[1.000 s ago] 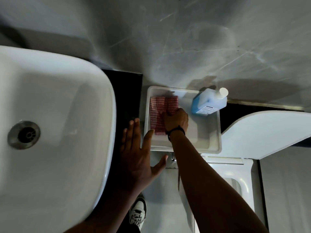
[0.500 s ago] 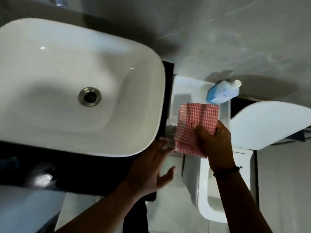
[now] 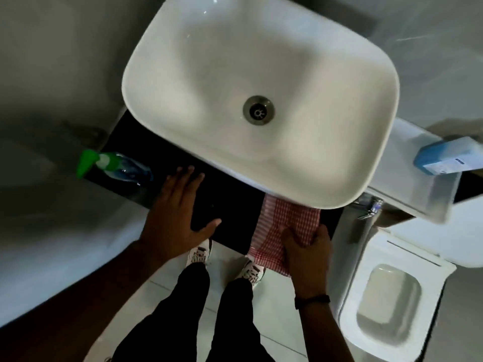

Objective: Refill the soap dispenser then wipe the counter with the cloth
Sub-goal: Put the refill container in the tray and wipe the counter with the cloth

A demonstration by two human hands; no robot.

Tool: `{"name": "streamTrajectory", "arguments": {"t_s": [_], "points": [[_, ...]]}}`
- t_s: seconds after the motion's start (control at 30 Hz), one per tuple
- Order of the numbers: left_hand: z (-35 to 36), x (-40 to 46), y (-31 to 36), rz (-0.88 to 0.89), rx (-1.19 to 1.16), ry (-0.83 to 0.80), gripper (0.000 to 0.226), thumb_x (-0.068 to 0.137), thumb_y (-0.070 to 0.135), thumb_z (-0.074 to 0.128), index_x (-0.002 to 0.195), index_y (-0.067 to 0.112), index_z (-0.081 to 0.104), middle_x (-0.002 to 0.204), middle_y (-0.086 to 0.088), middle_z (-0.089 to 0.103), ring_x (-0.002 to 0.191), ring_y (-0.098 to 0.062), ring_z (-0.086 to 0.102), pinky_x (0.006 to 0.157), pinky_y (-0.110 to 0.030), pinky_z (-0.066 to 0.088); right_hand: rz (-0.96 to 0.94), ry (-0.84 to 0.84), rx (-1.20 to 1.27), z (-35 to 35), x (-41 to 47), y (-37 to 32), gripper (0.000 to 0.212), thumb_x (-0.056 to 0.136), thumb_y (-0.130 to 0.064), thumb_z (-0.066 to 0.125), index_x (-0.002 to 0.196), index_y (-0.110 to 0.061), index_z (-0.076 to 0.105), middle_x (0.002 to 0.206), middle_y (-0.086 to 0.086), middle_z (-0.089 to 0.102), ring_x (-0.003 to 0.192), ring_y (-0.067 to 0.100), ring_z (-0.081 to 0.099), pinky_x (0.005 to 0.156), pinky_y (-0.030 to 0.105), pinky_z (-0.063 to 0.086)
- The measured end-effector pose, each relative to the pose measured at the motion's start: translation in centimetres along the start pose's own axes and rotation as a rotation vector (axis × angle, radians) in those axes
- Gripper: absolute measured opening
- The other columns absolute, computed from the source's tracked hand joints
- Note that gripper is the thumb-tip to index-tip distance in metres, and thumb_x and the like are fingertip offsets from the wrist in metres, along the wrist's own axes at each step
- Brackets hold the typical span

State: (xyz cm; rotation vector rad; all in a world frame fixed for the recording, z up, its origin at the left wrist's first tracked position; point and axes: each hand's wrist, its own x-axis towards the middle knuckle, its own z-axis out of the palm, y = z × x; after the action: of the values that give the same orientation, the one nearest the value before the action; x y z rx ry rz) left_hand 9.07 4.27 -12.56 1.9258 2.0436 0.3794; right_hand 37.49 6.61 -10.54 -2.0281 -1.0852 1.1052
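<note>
1. Green-capped and blue-bodied, the soap dispenser (image 3: 115, 167) stands at the far left end of the black counter (image 3: 230, 202), well apart from the cloth.
2. Next along, the left hand (image 3: 180, 212) rests flat on the counter, fingers spread and holding nothing.
3. Above sits the white basin (image 3: 261, 95), overhanging the counter's front strip.
4. Right of centre, the right hand (image 3: 307, 248) presses the red checked cloth (image 3: 285, 226) onto the counter, fingers curled over its near edge; its far edge tucks under the basin rim.
5. Far right, a blue refill bottle (image 3: 447, 156) lies on a white tray (image 3: 418, 194).
6. Judging by this, wiping is the step in hand; the next move calls for a firm sweep leftward along the strip.
</note>
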Motion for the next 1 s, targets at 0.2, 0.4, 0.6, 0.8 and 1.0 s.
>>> {"name": "streamTrajectory", "arguments": {"t_s": [0.2,0.4,0.6,0.8,1.0], "points": [[0.9,-0.1,-1.3,0.061,0.077,0.050,0.108,0.090,0.078,0.057,0.167,0.005,0.036,0.176,-0.020,0.029,0.164,-0.041,0.024,0.134,-0.058,0.022,-0.173,0.215,-0.477,0.9,-1.5,0.2,0.091,0.079,-0.045,0.084,0.152,-0.019,0.037,0.150,0.012,0.043,0.137,0.034,0.039,0.115,0.050,0.027],[1.8,-1.6,-2.0,-0.003,0.090,0.107,0.113,0.090,0.083,0.055,0.169,0.006,0.031,0.178,-0.019,0.024,0.166,-0.039,0.019,0.135,-0.058,0.018,-0.455,-0.078,-0.908,5.9,-2.1,-0.5,0.066,0.106,-0.051,0.028,0.163,-0.017,0.029,0.169,0.017,0.028,0.157,0.040,0.022,0.129,0.054,0.007],[1.9,-2.7,-2.4,-0.031,0.125,0.110,0.114,0.091,0.085,0.054,0.170,0.007,0.028,0.178,-0.021,0.022,0.166,-0.040,0.018,0.135,-0.057,0.017,-0.895,-0.408,-1.082,4.8,-2.2,2.1,0.059,0.111,-0.049,0.017,0.167,-0.031,0.008,0.176,0.004,0.008,0.163,0.028,0.007,0.131,0.050,0.006],[2.0,-3.1,-2.4,-0.063,0.126,0.109,0.111,0.093,0.086,0.049,0.171,0.010,0.026,0.179,-0.020,0.021,0.167,-0.038,0.017,0.134,-0.057,0.019,-0.722,-0.261,-1.067,7.4,-1.3,0.0,0.061,0.110,-0.051,0.015,0.167,-0.029,0.015,0.174,0.003,0.010,0.162,0.026,0.006,0.131,0.048,0.005],[2.2,-3.7,-2.8,-0.084,0.117,0.142,0.106,0.097,0.082,0.046,0.171,0.009,0.026,0.179,-0.019,0.021,0.167,-0.038,0.015,0.136,-0.052,0.013,-1.058,-0.516,-1.152,5.8,-0.6,0.1,0.061,0.111,-0.044,0.023,0.167,-0.024,0.014,0.176,0.008,0.007,0.163,0.030,0.004,0.131,0.049,-0.001]]}}
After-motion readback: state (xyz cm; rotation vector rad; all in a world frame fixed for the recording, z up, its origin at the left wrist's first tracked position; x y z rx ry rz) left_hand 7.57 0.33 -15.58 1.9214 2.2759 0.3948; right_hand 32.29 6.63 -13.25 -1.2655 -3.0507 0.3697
